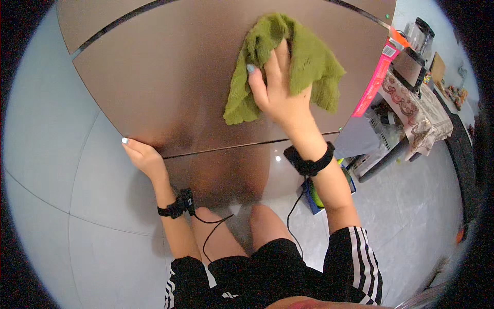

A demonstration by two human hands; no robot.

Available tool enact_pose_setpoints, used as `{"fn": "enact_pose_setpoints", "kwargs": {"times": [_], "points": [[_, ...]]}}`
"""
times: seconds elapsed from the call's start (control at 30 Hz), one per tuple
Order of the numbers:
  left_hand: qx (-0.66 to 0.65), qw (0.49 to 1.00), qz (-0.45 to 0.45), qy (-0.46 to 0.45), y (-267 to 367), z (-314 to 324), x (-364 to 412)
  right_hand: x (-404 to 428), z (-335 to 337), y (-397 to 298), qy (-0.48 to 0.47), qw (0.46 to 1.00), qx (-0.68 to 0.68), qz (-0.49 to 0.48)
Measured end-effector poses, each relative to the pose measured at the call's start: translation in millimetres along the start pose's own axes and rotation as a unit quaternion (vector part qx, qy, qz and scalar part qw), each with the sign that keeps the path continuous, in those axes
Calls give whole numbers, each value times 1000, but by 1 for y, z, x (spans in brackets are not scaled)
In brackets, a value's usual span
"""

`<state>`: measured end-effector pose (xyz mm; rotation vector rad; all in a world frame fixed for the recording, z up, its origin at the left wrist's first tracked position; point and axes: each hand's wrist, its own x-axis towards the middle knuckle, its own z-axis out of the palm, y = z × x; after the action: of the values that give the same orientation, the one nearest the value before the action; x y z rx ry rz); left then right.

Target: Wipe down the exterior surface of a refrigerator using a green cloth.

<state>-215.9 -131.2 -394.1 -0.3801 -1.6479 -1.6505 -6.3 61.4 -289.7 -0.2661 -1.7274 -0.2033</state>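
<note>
A green cloth (316, 65) lies crumpled against the glossy brown front panel (154, 81) of what looks like a refrigerator. My right hand (281, 85) presses on it, fingers spread and partly sunk in its folds, with the thumb at its left part. Lower left, my left hand (144, 156) rests at the panel's side edge, its fingertips partly hidden behind that edge; it holds no loose object. Dark seams cross the front above and below the cloth. Both wrists wear black straps with cables.
At the right stands a table with a patterned tablecloth (409, 112), bearing a blender (420, 34) and other items. Baskets sit beneath it. A blue box (312, 197) with green contents stands on the tiled floor beside my right forearm. A pink label strip (374, 83) runs along the panel's right side.
</note>
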Motion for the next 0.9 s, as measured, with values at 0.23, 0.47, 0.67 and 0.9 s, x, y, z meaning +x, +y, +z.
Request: {"fn": "enact_pose_setpoints", "kwargs": {"times": [0.23,0.47,0.67,0.9], "points": [[17,1000,2,-24,-6,-9,4,-5,-5,-16,-71,989,-60,-118],[22,1000,6,6,0,-5,4,37,21,-44,8,991,-32,-130],[28,999,-9,-17,8,-11,8,-44,24,-64,-153,976,17,-152],[34,999,2,-40,2,-17,12,-17,41,-90,-156,970,68,-174]]}}
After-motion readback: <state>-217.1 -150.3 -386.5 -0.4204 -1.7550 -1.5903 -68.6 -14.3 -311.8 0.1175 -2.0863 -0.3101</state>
